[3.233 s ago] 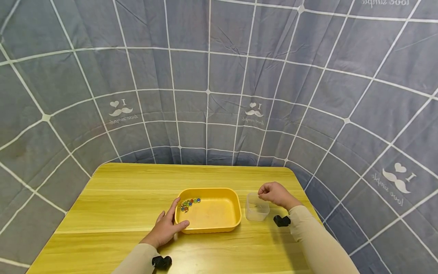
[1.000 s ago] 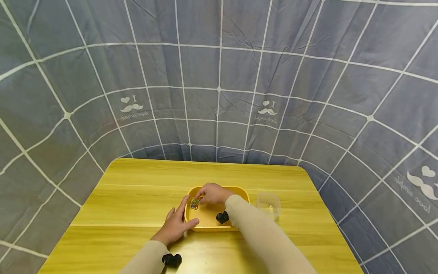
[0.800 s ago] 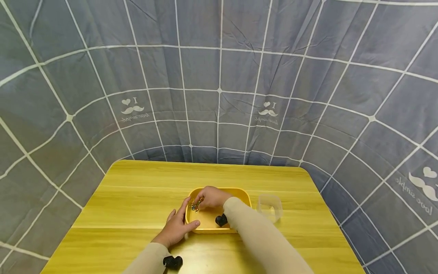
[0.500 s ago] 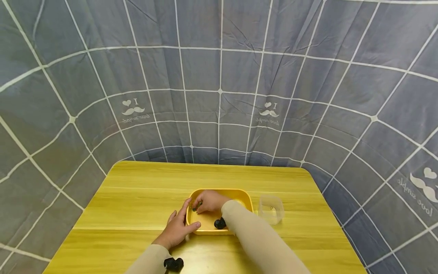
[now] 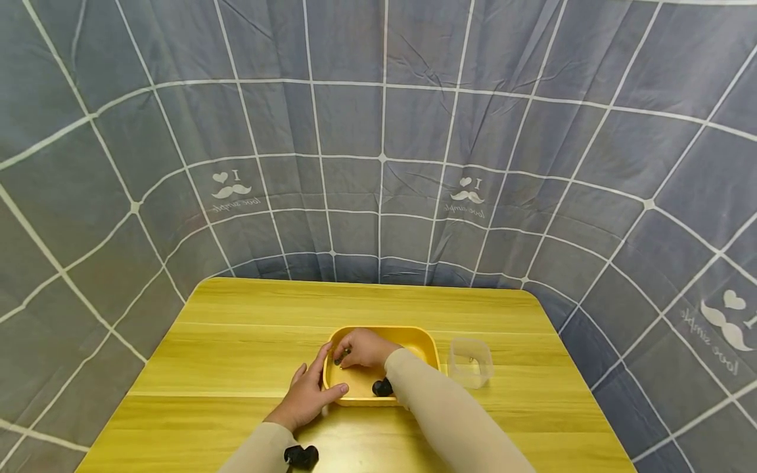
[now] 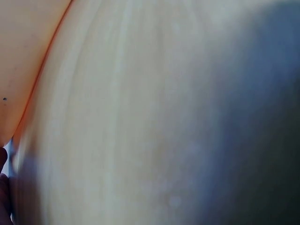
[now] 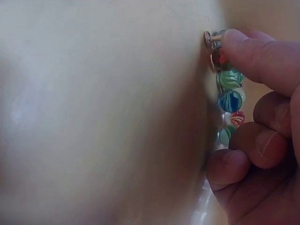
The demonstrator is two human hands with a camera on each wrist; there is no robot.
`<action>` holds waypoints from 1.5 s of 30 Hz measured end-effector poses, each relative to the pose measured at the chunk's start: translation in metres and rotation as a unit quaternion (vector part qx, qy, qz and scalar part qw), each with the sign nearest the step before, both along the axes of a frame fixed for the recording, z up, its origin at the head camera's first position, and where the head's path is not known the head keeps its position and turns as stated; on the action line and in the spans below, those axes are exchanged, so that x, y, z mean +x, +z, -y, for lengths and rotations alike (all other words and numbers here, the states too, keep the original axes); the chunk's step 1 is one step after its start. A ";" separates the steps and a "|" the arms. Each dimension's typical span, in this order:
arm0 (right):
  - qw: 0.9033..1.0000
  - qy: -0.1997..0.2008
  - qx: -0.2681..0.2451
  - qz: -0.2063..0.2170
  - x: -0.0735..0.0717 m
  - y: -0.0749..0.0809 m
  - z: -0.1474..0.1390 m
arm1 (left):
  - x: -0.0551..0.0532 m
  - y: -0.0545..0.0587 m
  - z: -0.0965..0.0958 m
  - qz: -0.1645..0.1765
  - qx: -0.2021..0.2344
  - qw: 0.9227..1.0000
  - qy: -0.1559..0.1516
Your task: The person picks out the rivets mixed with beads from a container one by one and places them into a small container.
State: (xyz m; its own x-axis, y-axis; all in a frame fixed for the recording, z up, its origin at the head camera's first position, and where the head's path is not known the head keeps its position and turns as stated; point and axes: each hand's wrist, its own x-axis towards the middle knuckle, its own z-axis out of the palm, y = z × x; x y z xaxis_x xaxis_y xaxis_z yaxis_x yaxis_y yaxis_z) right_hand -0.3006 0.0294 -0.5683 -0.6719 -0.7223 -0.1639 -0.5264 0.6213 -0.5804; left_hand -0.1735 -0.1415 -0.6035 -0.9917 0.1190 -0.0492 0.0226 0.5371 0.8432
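A yellow tray (image 5: 357, 382) sits on the table, its left end held by my left hand (image 5: 304, 397). The thumb lies over the near rim and the fingers lie along the left side. My right hand (image 5: 367, 348) reaches into the tray's left part, among the glass marbles. In the right wrist view, several marbles (image 7: 231, 101) stand in a row along the tray wall. Beside them, the right thumb and forefinger pinch what looks like a small metal thumbtack (image 7: 208, 39), partly hidden by the thumb. The other right fingers are curled.
A clear plastic box (image 5: 471, 378) stands just right of the tray, with something small and gold-coloured inside. Both stand on a yellow wood-grain table (image 5: 236, 355). A grey curtain (image 5: 349, 184) with white lines hangs behind it.
My right hand has moved left from above the clear box into the tray, then slightly nearer at the marbles. My left hand stays on the tray. The head view has shifted slightly.
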 end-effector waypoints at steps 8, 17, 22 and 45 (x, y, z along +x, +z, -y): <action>1.000 -0.006 -0.010 0.029 0.005 0.006 0.000 | 0.001 -0.001 0.002 0.009 -0.003 1.000 0.005; 1.000 0.001 0.000 0.001 -0.001 -0.004 0.000 | 0.000 -0.001 0.003 0.003 -0.010 1.000 0.000; 1.000 0.009 -0.005 0.003 -0.003 -0.007 0.000 | 0.000 -0.002 0.005 0.001 -0.014 1.000 0.001; 0.999 -0.012 0.005 0.033 -0.004 0.008 -0.010 | -0.005 -0.004 0.006 -0.005 -0.016 1.000 -0.004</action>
